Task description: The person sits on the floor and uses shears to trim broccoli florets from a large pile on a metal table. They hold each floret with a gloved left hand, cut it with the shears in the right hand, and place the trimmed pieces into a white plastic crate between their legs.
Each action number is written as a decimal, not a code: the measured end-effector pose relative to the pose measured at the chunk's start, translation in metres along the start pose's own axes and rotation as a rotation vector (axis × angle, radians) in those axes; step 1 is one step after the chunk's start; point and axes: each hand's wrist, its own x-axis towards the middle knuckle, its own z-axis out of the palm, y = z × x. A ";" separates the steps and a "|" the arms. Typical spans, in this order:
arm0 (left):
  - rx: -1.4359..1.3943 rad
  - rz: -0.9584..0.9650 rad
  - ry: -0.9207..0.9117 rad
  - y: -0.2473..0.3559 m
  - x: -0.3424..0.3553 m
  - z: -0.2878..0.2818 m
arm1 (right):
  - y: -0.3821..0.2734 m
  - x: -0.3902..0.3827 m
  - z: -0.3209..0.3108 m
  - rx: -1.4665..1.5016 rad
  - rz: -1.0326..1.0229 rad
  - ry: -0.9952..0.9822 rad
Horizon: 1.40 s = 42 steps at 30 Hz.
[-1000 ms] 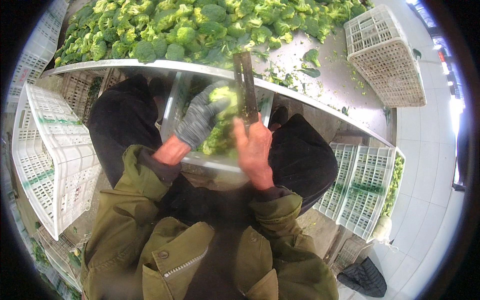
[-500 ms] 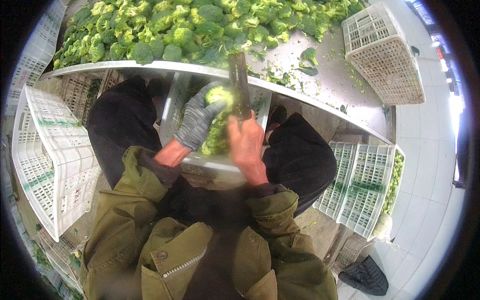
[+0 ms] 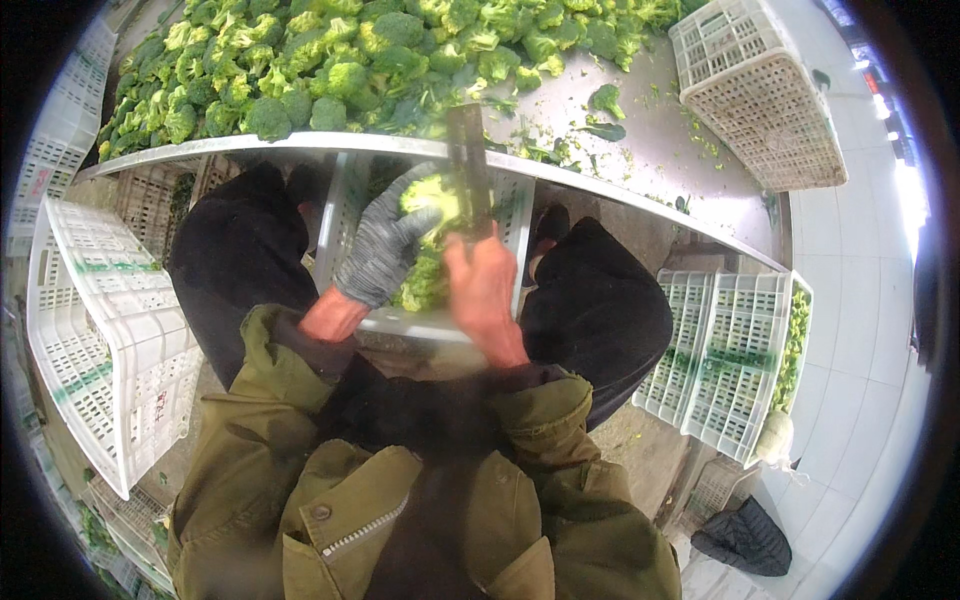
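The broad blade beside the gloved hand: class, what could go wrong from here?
The broad blade in the bare right hand might slip and cut the gloved left hand, which grips a broccoli piece right beside it. Trimmings might also drop into the white crate beneath, where more broccoli lies.

White perforated crates [image 3: 155,345] are noted at left; a soiled pale crate [image 3: 765,115] is observed at upper right. Dark quilted fabric [image 3: 745,537] is seen at lower right, near floor tiles [image 3: 838,335].

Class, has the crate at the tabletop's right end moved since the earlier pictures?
No, in no direction: the crate keeps its place against the metal tabletop.
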 end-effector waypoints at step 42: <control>0.068 -0.256 -0.324 0.012 0.006 -0.020 | -0.001 -0.007 -0.045 -0.099 -0.197 -0.143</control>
